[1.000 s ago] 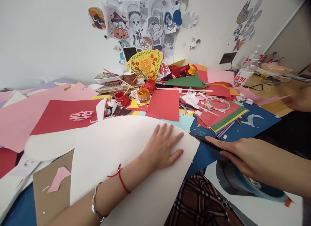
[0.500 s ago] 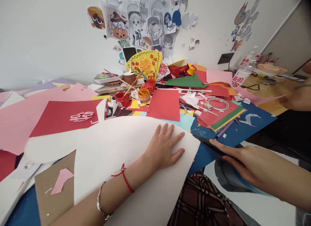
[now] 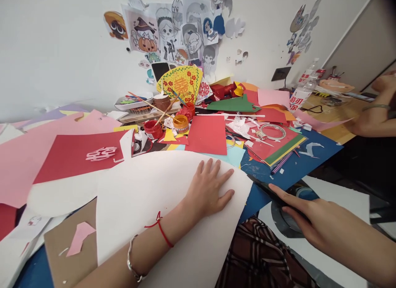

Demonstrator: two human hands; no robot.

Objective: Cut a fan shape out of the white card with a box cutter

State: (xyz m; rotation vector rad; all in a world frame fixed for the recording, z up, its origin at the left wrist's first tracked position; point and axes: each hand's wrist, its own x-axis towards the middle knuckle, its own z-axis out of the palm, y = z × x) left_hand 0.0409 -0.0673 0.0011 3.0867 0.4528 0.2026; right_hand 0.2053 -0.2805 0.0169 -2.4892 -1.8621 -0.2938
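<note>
Blue tabletop [image 3: 300,166] carries a large white board [image 3: 142,189], with a red paint jar [image 3: 153,130] and a red sheet [image 3: 206,135] beyond the board's far edge. Flat on the board, the left hand [image 3: 206,191] lies with fingers spread; near the board's right corner, the right hand [image 3: 309,211] grips a dark tool [image 3: 262,187], index finger stretched along it. The board's far edge already looks shaped to a curve; how much shaping is left, I cannot tell.

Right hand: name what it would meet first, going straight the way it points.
The right hand, with its slim black tool leading, would probably meet the large white curved-edge sheet at its right corner; whether the tip touches is unclear.
</note>
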